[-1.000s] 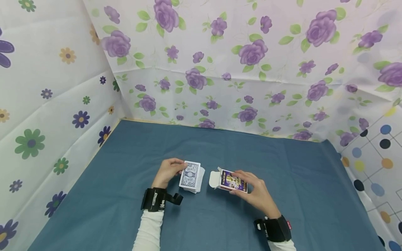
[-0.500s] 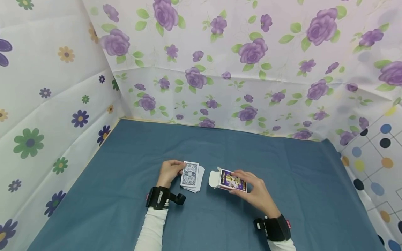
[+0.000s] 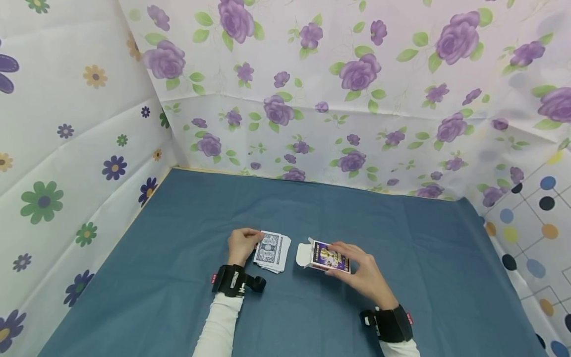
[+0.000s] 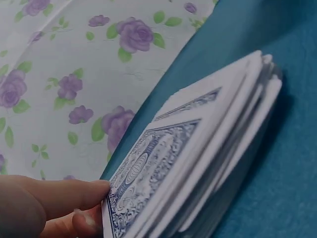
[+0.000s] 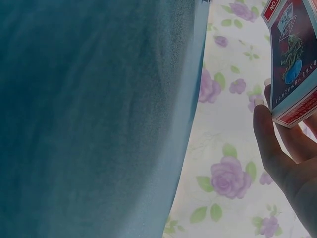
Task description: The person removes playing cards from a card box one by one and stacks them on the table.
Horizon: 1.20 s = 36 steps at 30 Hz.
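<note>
My left hand (image 3: 243,245) pinches the far left corner of a stack of playing cards (image 3: 269,250), blue-patterned backs up. The upper cards sit shifted to the left over the lower ones. In the left wrist view, the fingertips of the left hand (image 4: 54,206) meet the edge of the stack (image 4: 163,163), whose side shows uneven layers. To the right, my right hand (image 3: 366,272) grips a card box (image 3: 324,255) between thumb and fingers. Its white end flap (image 3: 305,255) hangs open toward the cards. The right wrist view shows the box (image 5: 293,59) dark-faced with red ends.
A blue cloth (image 3: 303,317) covers the table under both hands. Behind it hangs a white sheet with purple roses (image 3: 276,111). Other patterned sheets stand at the left (image 3: 89,163) and right (image 3: 535,238). Black straps (image 3: 229,281) wrap both wrists.
My left wrist has moved slightly to the right and turned. The upper cards have slid and lowered a little over the stack. The right hand and the box have hardly moved.
</note>
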Each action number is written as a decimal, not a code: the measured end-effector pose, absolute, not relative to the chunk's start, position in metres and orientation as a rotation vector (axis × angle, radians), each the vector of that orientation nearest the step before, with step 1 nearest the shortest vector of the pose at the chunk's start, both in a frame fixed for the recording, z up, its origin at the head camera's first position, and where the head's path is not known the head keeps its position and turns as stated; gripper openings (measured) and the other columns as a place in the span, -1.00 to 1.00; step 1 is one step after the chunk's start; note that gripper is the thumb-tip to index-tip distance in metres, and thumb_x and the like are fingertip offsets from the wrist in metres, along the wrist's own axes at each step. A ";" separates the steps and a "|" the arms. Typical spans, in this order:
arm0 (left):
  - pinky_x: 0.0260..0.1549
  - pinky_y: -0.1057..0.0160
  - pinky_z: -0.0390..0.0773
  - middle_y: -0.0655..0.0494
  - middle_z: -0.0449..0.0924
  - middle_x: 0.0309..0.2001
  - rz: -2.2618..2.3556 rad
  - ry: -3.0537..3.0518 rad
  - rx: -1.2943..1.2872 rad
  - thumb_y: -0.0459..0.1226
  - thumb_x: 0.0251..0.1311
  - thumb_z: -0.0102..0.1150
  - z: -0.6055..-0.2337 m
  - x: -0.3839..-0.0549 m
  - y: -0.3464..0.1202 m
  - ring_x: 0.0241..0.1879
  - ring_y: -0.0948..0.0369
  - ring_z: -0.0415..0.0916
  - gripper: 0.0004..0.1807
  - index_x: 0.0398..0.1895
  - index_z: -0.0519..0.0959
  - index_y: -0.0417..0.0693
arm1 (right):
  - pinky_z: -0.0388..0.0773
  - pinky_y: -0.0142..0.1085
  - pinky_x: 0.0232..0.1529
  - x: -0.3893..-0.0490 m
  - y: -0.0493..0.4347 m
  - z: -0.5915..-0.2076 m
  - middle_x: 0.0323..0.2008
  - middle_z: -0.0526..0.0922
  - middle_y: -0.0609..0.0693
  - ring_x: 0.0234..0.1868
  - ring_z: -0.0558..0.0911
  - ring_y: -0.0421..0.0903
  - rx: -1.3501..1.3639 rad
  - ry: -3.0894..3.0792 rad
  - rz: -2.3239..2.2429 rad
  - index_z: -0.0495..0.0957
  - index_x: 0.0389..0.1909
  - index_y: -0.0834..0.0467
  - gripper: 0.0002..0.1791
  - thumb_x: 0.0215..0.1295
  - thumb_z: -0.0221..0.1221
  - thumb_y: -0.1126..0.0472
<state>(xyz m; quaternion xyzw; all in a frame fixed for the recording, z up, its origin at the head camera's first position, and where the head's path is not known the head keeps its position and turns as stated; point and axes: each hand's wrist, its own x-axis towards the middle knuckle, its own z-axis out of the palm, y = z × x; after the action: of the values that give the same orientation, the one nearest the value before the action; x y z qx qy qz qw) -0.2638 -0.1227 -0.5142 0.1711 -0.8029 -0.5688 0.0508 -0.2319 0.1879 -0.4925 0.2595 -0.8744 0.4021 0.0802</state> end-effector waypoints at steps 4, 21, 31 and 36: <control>-0.43 0.21 0.51 -0.12 0.69 -0.39 -1.629 -2.505 0.525 -0.28 0.19 0.28 -0.514 -0.263 -0.120 -0.46 0.13 0.56 -0.83 -0.26 0.72 -0.23 | 0.47 0.06 0.11 -0.232 0.188 -0.494 0.15 0.60 -0.06 0.22 0.54 0.00 0.777 -2.615 1.200 0.58 0.14 -0.11 -0.40 0.00 0.45 -0.03; -0.35 0.13 0.51 -0.06 0.65 -0.35 -1.451 -2.522 0.172 -0.03 0.27 0.20 -0.504 -0.254 -0.116 -0.40 0.11 0.56 -0.65 -0.21 0.68 -0.16 | 0.46 0.09 0.13 -0.231 0.188 -0.496 0.15 0.60 -0.04 0.23 0.53 0.03 0.770 -2.641 1.203 0.58 0.14 -0.14 -0.41 0.01 0.43 -0.07; -0.48 0.32 0.43 0.00 0.65 -0.42 -1.709 -2.691 -0.372 -0.24 0.21 0.28 -0.457 -0.240 -0.067 -0.50 0.28 0.46 -0.87 -0.33 0.69 -0.14 | 0.49 0.04 0.10 -0.234 0.187 -0.492 0.15 0.60 -0.03 0.22 0.54 0.02 0.797 -2.600 1.184 0.57 0.16 -0.10 -0.39 0.01 0.45 0.00; -0.59 0.36 0.37 0.01 0.60 -0.52 -1.670 -2.779 -0.371 -0.30 0.17 0.29 -0.462 -0.234 -0.051 -0.61 0.30 0.40 -0.89 -0.42 0.64 -0.18 | 0.49 -0.01 0.12 -0.231 0.186 -0.490 0.16 0.59 -0.01 0.23 0.52 0.01 0.816 -2.605 1.205 0.56 0.18 -0.09 -0.38 0.02 0.43 0.00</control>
<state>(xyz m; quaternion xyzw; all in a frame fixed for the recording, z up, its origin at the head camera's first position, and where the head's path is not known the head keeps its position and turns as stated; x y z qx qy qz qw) -0.2345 -0.0506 -0.4621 -0.1135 -0.8500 -0.5108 -0.0606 -0.2308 0.1858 -0.4900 0.2724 -0.8704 0.4025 0.0787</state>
